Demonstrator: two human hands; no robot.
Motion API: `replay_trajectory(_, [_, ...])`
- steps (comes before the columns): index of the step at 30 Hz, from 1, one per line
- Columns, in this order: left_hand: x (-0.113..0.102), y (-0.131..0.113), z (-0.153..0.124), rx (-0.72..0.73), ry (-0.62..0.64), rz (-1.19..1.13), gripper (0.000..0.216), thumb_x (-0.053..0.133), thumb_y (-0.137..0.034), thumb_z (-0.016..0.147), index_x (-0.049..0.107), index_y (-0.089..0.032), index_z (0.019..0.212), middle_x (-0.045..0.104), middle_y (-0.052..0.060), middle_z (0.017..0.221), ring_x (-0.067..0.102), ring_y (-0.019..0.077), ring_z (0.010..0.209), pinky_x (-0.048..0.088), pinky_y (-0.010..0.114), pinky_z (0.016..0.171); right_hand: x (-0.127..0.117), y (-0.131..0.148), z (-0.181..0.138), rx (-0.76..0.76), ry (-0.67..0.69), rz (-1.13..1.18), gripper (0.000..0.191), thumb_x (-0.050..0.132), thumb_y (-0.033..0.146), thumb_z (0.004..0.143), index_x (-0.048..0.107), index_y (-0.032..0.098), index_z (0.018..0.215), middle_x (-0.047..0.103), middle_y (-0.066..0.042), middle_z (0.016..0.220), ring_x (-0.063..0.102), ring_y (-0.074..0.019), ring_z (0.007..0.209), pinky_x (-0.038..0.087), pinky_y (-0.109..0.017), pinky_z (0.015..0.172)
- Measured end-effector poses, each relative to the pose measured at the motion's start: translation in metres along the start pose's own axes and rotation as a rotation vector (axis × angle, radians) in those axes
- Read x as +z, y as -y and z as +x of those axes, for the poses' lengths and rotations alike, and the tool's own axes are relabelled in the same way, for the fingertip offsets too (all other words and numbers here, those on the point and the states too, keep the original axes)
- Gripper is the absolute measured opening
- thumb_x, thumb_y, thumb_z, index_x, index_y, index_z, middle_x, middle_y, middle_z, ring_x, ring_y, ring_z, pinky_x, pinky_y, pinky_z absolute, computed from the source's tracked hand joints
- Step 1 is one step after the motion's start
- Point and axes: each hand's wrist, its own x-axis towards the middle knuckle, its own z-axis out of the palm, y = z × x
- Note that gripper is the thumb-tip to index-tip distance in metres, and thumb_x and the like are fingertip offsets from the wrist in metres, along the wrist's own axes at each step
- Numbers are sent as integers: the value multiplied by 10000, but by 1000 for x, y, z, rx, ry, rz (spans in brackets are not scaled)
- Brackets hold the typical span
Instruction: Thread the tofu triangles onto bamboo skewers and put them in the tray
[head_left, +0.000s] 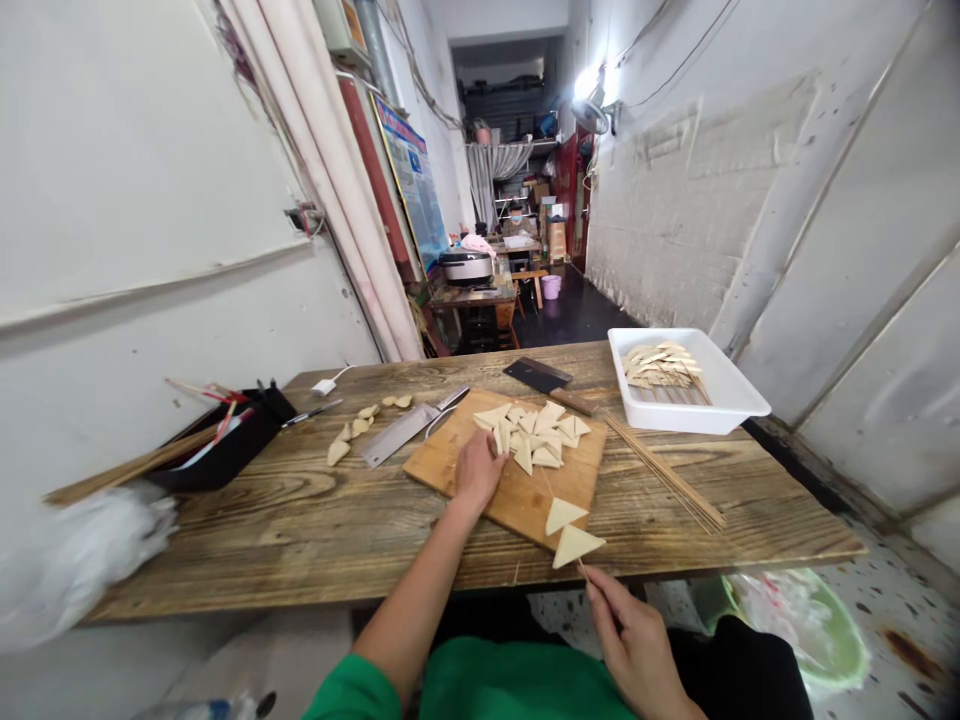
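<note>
My right hand (634, 632) pinches the lower end of a thin wooden skewer (547, 482) below the table's front edge. Two pale triangular slices, perhaps tofu, are threaded on it: a larger slice (576, 546) near my fingers and a smaller slice (564, 515) above it. My left hand (480, 470) is over the left side of a wooden cutting board (442, 455), its fingers closed on a triangular slice (501, 437) at the edge of the pile. That pile of slices (547, 432) covers the board's upper part.
Beyond the board lies a dark cleaver (536, 375); left of it, a metal cleaver (401, 435) and several curved offcuts (360, 426). Loose skewers (667, 475) lie right, near a white tray (694, 415) of skewered slices. A black box (217, 455) stands left. A person (517, 222) sits far back.
</note>
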Motion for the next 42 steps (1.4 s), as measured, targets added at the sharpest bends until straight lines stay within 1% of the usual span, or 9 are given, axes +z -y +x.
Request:
replay_trajectory(6, [-10,7,2,77,106,20,189,515,-136,710,576,-159,887,605,50,791,527,148,713,361,236,657,2,-3,-2,2,33,9,255,433,232,895,584,152,1085,710,-89,937,688,-166,815,546,-217,724])
replay_trajectory(13, [-19,10,-7,144,55,-109,205,462,-316,813,582,-181,912,606,54,757,547,156,709,371,246,668,3,-3,-1,6,18,21,245,441,239,891,592,164,1069,716,-76,919,691,-162,790,547,-207,693])
replay_trajectory(17, [-14,-6,-25,-64,9,-559,247,520,-391,778,506,-190,922,591,30,717,556,133,609,363,207,528,1,1,2,12,22,33,247,435,249,895,602,153,1050,718,-87,905,691,-159,789,543,-198,696])
replay_trajectory(22, [-15,-19,-33,-549,510,-1345,212,554,-319,762,422,-173,841,607,45,774,416,46,387,150,136,341,0,5,4,21,25,48,244,440,258,894,614,152,1029,720,-86,892,693,-152,769,541,-184,675])
replay_trajectory(29, [-23,-18,-38,-789,895,-1806,270,441,-341,856,525,-164,1043,576,121,941,536,102,618,411,196,507,-1,6,3,13,40,74,237,455,229,884,604,156,1052,718,-75,903,690,-137,769,533,-160,674])
replay_trajectory(32, [-21,-21,-42,-779,819,-1784,251,474,-121,828,536,-111,1071,573,131,976,560,94,685,434,182,560,-1,6,3,-5,55,88,232,458,225,881,609,158,1044,718,-79,913,692,-138,767,533,-161,674])
replay_trajectory(35, [-19,-26,-45,-718,557,-1743,305,472,17,781,557,-88,1054,592,123,965,578,92,727,461,175,619,1,6,1,-15,84,96,236,454,223,882,611,160,1046,717,-82,924,692,-145,781,536,-174,689])
replay_trajectory(38, [-20,-30,-45,-741,380,-1712,275,501,9,778,578,-91,1022,613,96,948,587,89,724,485,178,637,2,5,0,-8,100,93,243,449,228,884,613,160,1050,718,-82,916,694,-146,758,541,-181,678])
replay_trajectory(42, [-22,-34,-45,-830,355,-1691,211,524,-32,786,594,-110,970,632,51,845,573,73,611,476,166,517,1,6,1,0,84,87,255,444,250,886,619,161,1048,721,-83,904,696,-148,737,546,-183,665])
